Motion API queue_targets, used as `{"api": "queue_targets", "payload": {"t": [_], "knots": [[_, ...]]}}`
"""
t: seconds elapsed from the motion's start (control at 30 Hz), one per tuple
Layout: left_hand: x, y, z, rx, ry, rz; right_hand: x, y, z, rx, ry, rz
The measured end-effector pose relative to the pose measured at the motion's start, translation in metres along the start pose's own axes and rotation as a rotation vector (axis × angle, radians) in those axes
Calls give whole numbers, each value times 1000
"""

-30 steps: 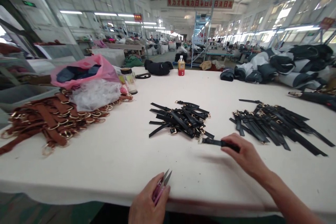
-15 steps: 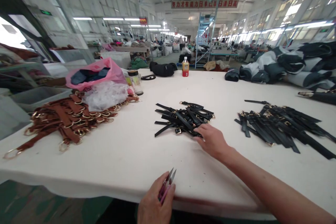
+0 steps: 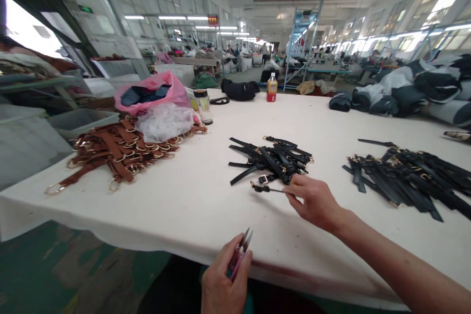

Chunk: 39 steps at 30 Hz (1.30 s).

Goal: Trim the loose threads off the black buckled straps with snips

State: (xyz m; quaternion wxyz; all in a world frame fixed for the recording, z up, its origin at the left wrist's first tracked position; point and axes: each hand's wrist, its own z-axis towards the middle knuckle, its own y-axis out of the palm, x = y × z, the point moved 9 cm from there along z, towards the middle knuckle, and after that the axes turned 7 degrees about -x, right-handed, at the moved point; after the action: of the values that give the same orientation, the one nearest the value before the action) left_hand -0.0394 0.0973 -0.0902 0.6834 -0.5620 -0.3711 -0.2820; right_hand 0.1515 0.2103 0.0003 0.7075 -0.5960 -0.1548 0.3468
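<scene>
In my left hand (image 3: 226, 277), at the table's front edge, are small pink-handled snips (image 3: 241, 254), their blades pointing up and slightly apart. My right hand (image 3: 312, 201) pinches one end of a short black strap (image 3: 270, 190); its buckle end points left, just above the tabletop. Right behind it lies a loose pile of black straps with gold buckles (image 3: 268, 159). Farther right is a bigger pile of black straps (image 3: 405, 174). The strap's held end is hidden in my fingers.
Brown straps with metal rings (image 3: 121, 152) lie on the white table (image 3: 176, 211) at left, beside clear plastic (image 3: 165, 122) and a pink bag (image 3: 154, 93). At the back stand a jar (image 3: 203, 107) and a bottle (image 3: 272, 89). Dark rolled bundles (image 3: 412, 91) are at the back right.
My right hand has drawn one black strap out of the middle pile towards the front. The left hand still holds the snips. The view has turned slightly left.
</scene>
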Motion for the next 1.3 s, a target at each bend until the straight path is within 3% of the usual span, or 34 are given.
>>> {"api": "queue_targets", "payload": {"t": [0.13,0.3,0.53,0.7,1.03,1.3], "knots": [[-4,3,0,-26,-39,18,-9,21,-52,-39,-130,6],[0,8,6,-53,-52,74,3,38,-85,-104,-48,99],[26,14,18,-97,47,232,6,34,-58,-108,159,304],[42,31,21,-250,60,353,-3,54,-30,-177,186,465],[41,45,21,-358,13,471,-5,67,-11,-146,191,539],[45,50,21,-354,40,516,1,78,-11,-85,199,544]]}}
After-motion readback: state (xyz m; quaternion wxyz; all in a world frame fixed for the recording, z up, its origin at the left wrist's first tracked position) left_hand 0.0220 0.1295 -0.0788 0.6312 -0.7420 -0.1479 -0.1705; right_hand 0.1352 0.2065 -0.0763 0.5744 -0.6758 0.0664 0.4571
